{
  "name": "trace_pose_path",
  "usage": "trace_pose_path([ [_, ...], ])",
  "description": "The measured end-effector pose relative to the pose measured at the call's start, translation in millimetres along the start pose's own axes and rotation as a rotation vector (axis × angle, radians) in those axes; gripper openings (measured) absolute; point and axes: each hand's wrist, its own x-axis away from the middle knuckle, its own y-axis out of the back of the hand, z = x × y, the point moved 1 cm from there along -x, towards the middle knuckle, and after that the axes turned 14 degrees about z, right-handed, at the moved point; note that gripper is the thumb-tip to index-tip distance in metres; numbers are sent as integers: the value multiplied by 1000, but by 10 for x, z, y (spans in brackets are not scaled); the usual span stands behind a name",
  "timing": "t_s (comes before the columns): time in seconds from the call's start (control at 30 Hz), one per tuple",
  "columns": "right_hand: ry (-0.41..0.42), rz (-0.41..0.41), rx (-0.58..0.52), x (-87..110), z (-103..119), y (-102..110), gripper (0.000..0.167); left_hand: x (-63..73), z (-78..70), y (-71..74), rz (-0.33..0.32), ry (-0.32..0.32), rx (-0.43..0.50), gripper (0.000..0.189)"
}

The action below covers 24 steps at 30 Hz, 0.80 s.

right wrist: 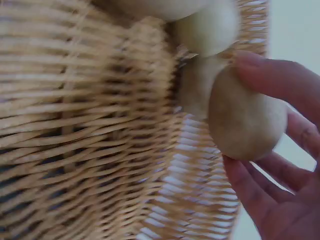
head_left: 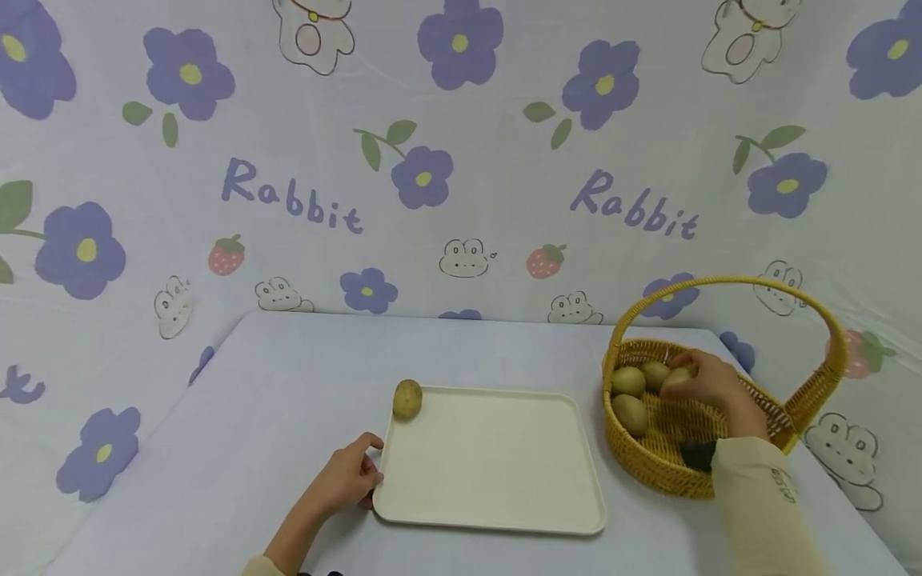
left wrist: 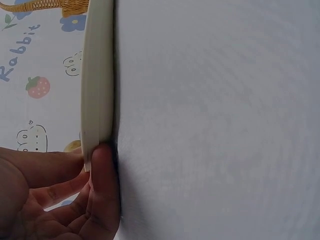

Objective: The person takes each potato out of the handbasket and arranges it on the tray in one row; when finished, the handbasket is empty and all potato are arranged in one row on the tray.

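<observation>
A cream tray lies flat on the table, with one potato at its far left corner. My left hand pinches the tray's left edge; in the left wrist view, thumb and fingers sit on either side of the rim. Over the wicker basket at the right, my right hand grips a potato between thumb and fingers. Several other potatoes, among them one at the near left, rest inside the basket's left part.
The basket's tall arched handle rises above my right forearm. A patterned cloth with flowers and rabbits hangs behind the white table. Something black shows at my right wrist.
</observation>
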Motion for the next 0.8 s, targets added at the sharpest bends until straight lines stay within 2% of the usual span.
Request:
trace_pose_path([
  [0.2,106,13,-97,310,352,314,60,-21,2,-15,-8,26,3,41],
  [0.3,175,16,-72,465,458,434,57,-40,-12,-41,-4,33,5,40],
  [0.4,276,43,-60,526,612,469,53,-24,-15,-26,-7,40,10,40],
  [0.6,472,135,-174,500,897,323,51,-10,-12,-19,-16,25,9,39],
  [0.8,545,187,-243,279,1197,-74,54,-37,-12,-37,-13,15,11,38],
])
